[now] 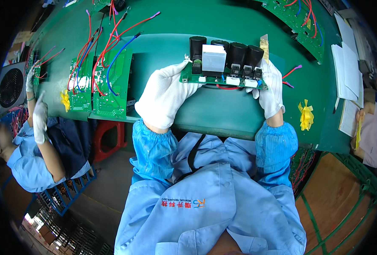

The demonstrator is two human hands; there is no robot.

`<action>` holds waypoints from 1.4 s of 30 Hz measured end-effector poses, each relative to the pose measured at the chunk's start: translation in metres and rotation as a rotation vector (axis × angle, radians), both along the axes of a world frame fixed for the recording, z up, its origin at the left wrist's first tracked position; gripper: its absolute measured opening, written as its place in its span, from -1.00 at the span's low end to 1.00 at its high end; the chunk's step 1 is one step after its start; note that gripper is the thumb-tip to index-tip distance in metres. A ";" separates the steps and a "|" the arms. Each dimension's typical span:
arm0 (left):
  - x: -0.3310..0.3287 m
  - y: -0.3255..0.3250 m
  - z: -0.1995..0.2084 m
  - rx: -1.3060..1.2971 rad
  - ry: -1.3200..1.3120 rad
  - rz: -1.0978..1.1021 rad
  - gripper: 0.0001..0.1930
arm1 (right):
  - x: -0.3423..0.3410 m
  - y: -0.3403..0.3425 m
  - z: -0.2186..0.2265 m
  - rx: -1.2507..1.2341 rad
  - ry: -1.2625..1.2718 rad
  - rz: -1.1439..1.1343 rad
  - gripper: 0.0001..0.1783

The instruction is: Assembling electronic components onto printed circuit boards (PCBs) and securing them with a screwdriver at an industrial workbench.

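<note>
Both my hands, in white gloves, hold up a green circuit board (pixel 214 80) above the green table. My left hand (pixel 165 93) is closed on its left end, thumb at the upper corner. The right end is gripped by my right hand (pixel 271 89). Along the board's back stand several black cylindrical capacitors (pixel 238 54), with a pale heat sink block (pixel 214 58) before them. Small white connectors (pixel 233 80) line the near edge. A gold-coloured strip (pixel 264 46) rises by my right fingers. Red wires with purple ends (pixel 292 73) stick out beyond that hand.
Green circuit boards (pixel 112 89) with red and blue wires lie at left; another (pixel 299 29) lies far right. Yellow scraps (pixel 306 114) lie on the table (pixel 214 117). Papers (pixel 345 63) lie at right. A gloved co-worker (pixel 31 148) sits left, near a red stool (pixel 107 140); another person (pixel 371 131) is right.
</note>
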State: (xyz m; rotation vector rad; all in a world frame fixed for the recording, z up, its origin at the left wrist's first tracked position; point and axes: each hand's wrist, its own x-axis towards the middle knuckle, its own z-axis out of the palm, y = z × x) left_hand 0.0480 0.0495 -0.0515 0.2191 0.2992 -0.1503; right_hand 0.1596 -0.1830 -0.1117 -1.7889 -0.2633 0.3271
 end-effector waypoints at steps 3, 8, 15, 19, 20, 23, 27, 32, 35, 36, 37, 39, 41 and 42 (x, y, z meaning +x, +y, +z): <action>-0.015 0.010 -0.053 0.324 0.018 0.037 -0.69 | 0.005 -0.008 -0.014 -0.218 -0.348 -0.017 -0.56; -0.026 0.004 -0.065 0.418 -0.049 0.084 -0.66 | -0.006 -0.001 0.002 -0.265 -0.532 0.029 -0.64; -0.027 0.011 -0.082 0.502 0.147 0.163 -0.40 | -0.008 -0.004 -0.004 -0.302 -0.675 0.034 -0.64; -0.009 0.003 -0.034 -0.145 0.361 0.132 -0.14 | -0.010 0.000 0.000 -0.075 -0.528 -0.002 -0.66; -0.016 0.002 -0.046 0.296 0.176 0.172 -0.14 | -0.011 0.002 0.005 -0.071 -0.443 -0.011 -0.65; -0.032 -0.004 -0.082 1.170 -0.202 0.233 -0.14 | -0.015 0.003 0.012 -0.069 -0.316 -0.039 -0.61; -0.033 -0.004 -0.088 1.209 -0.167 0.237 -0.13 | -0.015 0.003 0.010 -0.059 -0.453 -0.039 -0.55; -0.034 -0.005 -0.088 1.173 -0.202 0.271 -0.12 | -0.016 0.003 0.012 0.009 -0.411 -0.048 -0.52; -0.033 -0.006 -0.086 1.116 -0.243 0.287 -0.11 | -0.011 -0.004 0.002 -0.109 -0.641 0.021 -0.61; -0.033 -0.006 -0.086 1.105 -0.237 0.279 -0.10 | -0.010 -0.005 0.000 -0.107 -0.628 0.012 -0.62; -0.034 -0.006 -0.086 1.095 -0.228 0.272 -0.10 | -0.011 -0.005 0.000 -0.105 -0.614 0.005 -0.64; -0.036 -0.004 -0.087 1.072 -0.214 0.252 -0.09 | -0.012 -0.004 0.000 -0.085 -0.599 -0.010 -0.67; -0.037 -0.003 -0.090 1.047 -0.200 0.237 -0.09 | -0.012 -0.002 0.000 -0.057 -0.600 -0.033 -0.69; -0.038 -0.004 -0.092 1.036 -0.191 0.234 -0.09 | -0.013 -0.002 0.002 -0.059 -0.553 -0.043 -0.65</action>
